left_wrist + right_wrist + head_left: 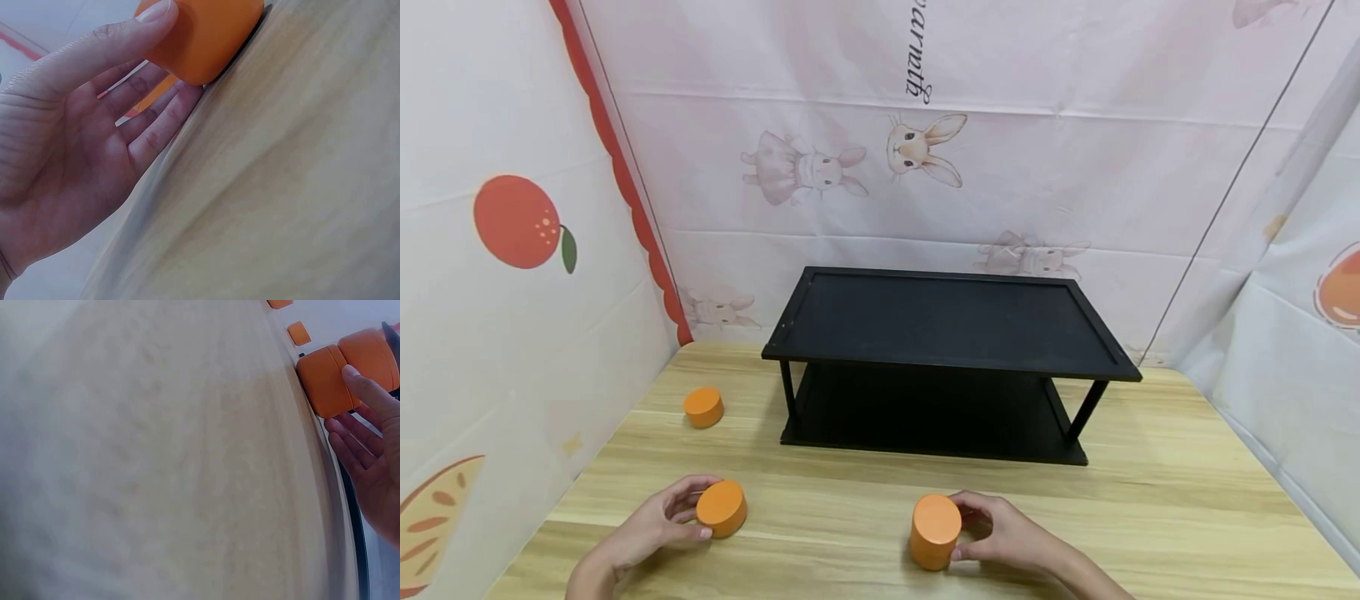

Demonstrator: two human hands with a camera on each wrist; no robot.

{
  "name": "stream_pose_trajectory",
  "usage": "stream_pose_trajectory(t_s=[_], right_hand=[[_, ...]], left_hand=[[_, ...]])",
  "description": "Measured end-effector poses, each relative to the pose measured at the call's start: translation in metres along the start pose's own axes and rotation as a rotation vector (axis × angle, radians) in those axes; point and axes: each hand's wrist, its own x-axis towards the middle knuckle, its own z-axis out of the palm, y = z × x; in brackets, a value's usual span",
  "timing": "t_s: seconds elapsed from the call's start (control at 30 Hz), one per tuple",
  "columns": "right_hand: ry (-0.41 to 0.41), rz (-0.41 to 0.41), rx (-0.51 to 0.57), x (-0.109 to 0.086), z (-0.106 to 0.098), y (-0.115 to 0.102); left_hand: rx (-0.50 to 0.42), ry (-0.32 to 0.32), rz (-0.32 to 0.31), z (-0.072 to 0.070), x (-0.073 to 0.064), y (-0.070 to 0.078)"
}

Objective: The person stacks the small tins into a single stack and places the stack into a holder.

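In the head view, my left hand grips a short orange cylinder at the left front of the table, thumb on the near side and fingers behind. The left wrist view shows the thumb pressed on this cylinder, its lower edge close over the wood. My right hand holds a stack of two such cylinders from its right side. A seam divides the lower cylinder from the upper cylinder in the right wrist view, and the thumb tip lies near that seam.
Another short orange cylinder sits at the table's left edge, beyond my left hand. A black two-level rack stands at the back middle of the wood-grain table. Printed cloth hangs behind and along both sides.
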Motion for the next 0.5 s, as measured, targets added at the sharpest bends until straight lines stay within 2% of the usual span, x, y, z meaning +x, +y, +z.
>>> stream_pose_trajectory(t_s=[0.17, 0.5], right_hand=[[-0.007, -0.003, 0.005, 0.0002, -0.0005, 0.0024], [-0.014, 0.013, -0.002, -0.0004, 0.0018, 0.0046]], left_hand=[[0.029, 0.022, -0.036, 0.0005, 0.0008, 0.0006], [0.012, 0.001, -0.023, 0.0002, 0.0005, -0.0002]])
